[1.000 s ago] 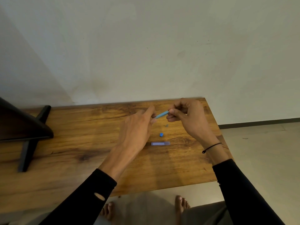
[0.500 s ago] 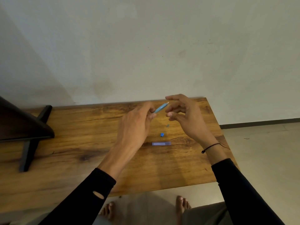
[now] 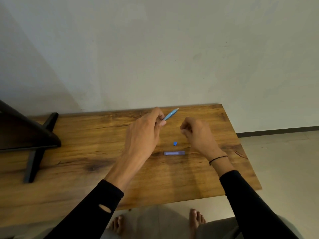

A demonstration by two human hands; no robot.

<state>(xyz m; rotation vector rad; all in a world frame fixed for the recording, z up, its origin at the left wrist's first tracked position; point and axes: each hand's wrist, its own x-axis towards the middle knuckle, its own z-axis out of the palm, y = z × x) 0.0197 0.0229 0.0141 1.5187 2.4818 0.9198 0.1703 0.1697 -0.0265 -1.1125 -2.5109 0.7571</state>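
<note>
- Presently, the left hand [image 3: 143, 133] holds a blue mechanical pencil [image 3: 170, 114] above the far part of the table [image 3: 86, 152]. Its grip pinches the lower barrel between thumb and fingers, and the pale end points up and away toward the wall [image 3: 155, 49].
- The right hand [image 3: 198, 133] sits low, just right of the pencil and apart from it. Its grip is curled, with the fingertips drawn together close to the table top. I cannot tell whether anything lies between them.
- A small blue cap [image 3: 175, 144] lies on the table between the two hands. A purple lead case [image 3: 174, 153] lies flat just nearer to the person, apart from the cap.
- A black stand [image 3: 31, 140] occupies the left end of the table, well apart from the work.
- Judgement on the step: the pencil looks opened for refilling, with its cap off. The right hand appears to be fetching or handling a small part.
- Judgement on the next move: the right fingertips would need to come back up to the pale end. The left hand should keep the barrel steady and tilted. Any part that small calls for a fine, light pinch and careful alignment.
- Risk: a tiny piece could slip and be lost against the wood grain.
</note>
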